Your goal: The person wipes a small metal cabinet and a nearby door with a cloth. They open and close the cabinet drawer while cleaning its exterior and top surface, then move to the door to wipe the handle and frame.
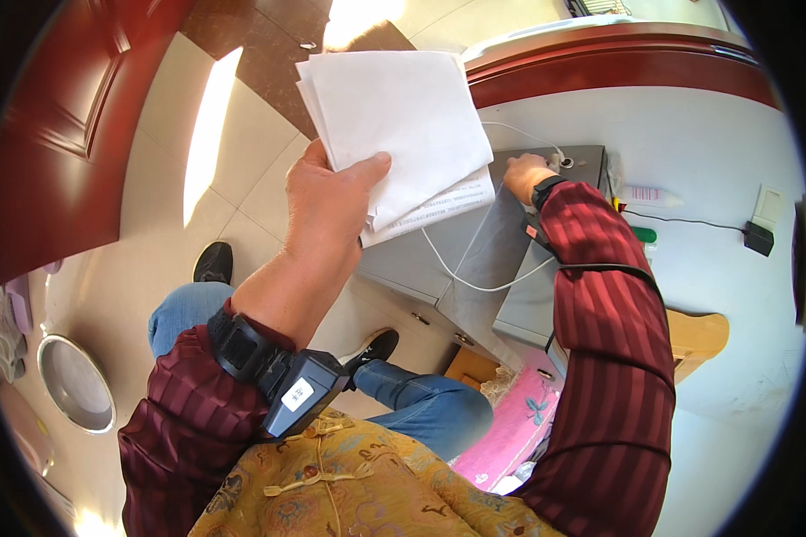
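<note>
My left hand (332,194) grips a small stack of white paper sheets (403,121), thumb on top and fingers underneath. The upper sheets look blank or folded; a lower sheet with printed lines (443,205) sticks out below them. My right hand (529,176) is reaching over the far end of a grey cabinet top (457,268). Its fingertips are partly hidden by the hand itself, so whether they hold anything is unclear. Close to them lies a round white cable end (565,162). A thin white cable (473,287) loops across the cabinet in front of my right wrist.
A white bottle (651,196) and a green-capped item (643,235) lie by the wall. A black adapter (757,238) hangs at the wall socket. At left are a dark red door (60,134) and a metal basin (77,386). A pink cloth (504,429) lies below my right arm.
</note>
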`<state>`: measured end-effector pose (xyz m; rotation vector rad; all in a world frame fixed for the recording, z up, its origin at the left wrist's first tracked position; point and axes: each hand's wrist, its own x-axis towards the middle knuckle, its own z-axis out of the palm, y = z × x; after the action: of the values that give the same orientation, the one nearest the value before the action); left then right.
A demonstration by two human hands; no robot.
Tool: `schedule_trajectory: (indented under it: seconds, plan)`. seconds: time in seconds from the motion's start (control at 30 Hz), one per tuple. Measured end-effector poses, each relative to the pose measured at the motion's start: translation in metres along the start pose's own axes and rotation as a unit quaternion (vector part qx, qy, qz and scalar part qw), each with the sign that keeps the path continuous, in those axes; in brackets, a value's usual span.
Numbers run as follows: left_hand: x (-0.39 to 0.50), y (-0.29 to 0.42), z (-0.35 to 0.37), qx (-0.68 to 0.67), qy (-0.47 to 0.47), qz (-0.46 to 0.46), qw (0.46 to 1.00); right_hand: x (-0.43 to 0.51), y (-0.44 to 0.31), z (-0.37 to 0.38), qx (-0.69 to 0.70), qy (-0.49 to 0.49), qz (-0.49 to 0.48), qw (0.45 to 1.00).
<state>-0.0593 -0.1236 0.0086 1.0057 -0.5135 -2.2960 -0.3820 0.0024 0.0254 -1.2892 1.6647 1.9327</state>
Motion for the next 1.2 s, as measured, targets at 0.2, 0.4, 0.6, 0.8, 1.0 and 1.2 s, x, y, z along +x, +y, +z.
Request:
schedule_trajectory:
  seconds: [0.2, 0.4, 0.6, 0.8, 1.0, 1.2]
  plan:
    - [-0.003, 0.000, 0.003, -0.036, -0.007, 0.004, 0.999, -0.013, 0.004, -0.003, -0.001, 0.179, -0.044, 0.983]
    - [-0.002, 0.000, 0.002, -0.024, 0.011, 0.004, 1.000, -0.003, -0.004, -0.014, 0.033, 0.058, 0.009, 0.998]
    - [-0.007, 0.003, -0.001, -0.016, -0.010, 0.008, 1.000, 0.007, 0.003, -0.014, 0.055, -0.047, 0.071, 0.995]
    - [-0.006, 0.007, -0.005, -0.029, -0.006, 0.012, 0.999, -0.049, 0.065, -0.048, 0.407, -0.038, 0.018, 0.912]
    - [-0.006, 0.010, -0.005, -0.045, -0.003, 0.014, 0.999, -0.078, 0.099, -0.044, 0.306, 0.138, 0.249, 0.909]
    - [-0.008, 0.013, -0.004, -0.060, -0.009, 0.003, 0.998, -0.073, 0.078, -0.024, 0.297, 0.022, 0.160, 0.941]
